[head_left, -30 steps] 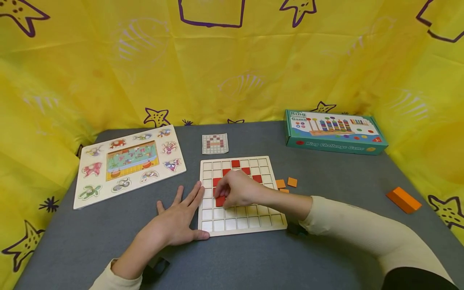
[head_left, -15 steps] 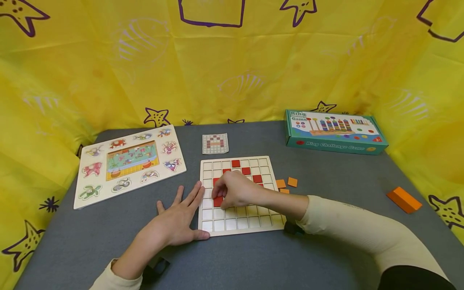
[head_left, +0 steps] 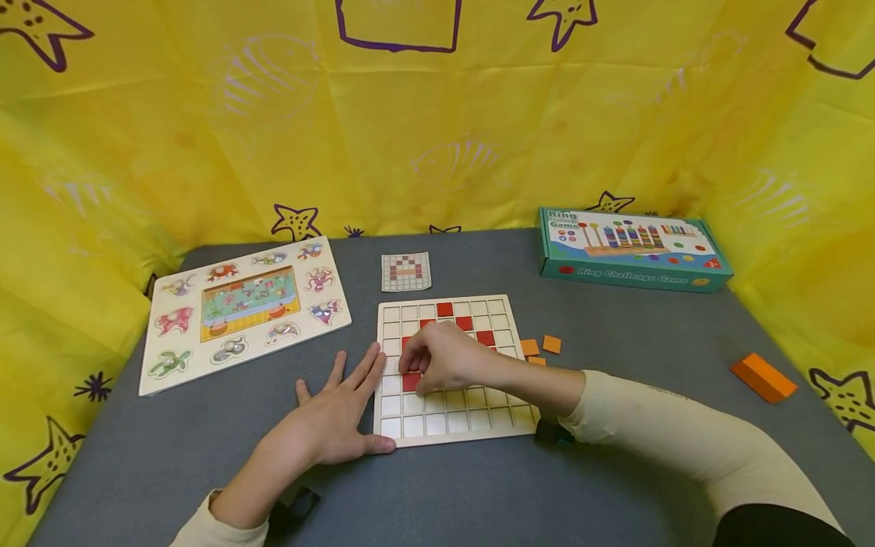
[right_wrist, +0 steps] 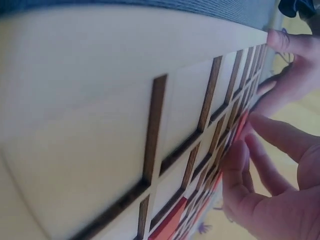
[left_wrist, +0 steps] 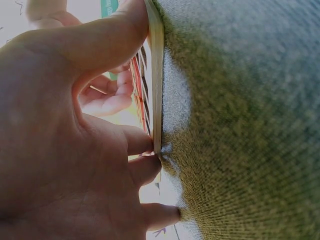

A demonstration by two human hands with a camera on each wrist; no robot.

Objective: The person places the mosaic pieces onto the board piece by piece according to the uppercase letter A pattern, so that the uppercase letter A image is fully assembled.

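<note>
A square wooden grid board (head_left: 458, 441) lies in the middle of the table, with several red tiles (head_left: 445, 309) set in its cells. My right hand (head_left: 447, 357) reaches over the left part of the board. Its thumb and fingers pinch a red square tile (head_left: 411, 381) at a cell, also visible between the fingertips in the right wrist view. That hand hides some of the cells. My left hand (head_left: 335, 418) is spread flat on the table, its fingertips touching the board's left edge and its thumb at the near left corner. The left wrist view shows these fingers along the wooden edge.
A small pattern card (head_left: 406, 272) lies behind the board. Orange tiles (head_left: 551, 344) lie at its right side. A sea-animal puzzle board (head_left: 246, 304) is at left, a Ring Challenge Game box (head_left: 632, 251) at back right, and an orange block (head_left: 762, 377) at far right.
My right hand has shifted slightly left with the red tile, which now lines up with a cell of the grid. The left hand stays at the board's edge.
</note>
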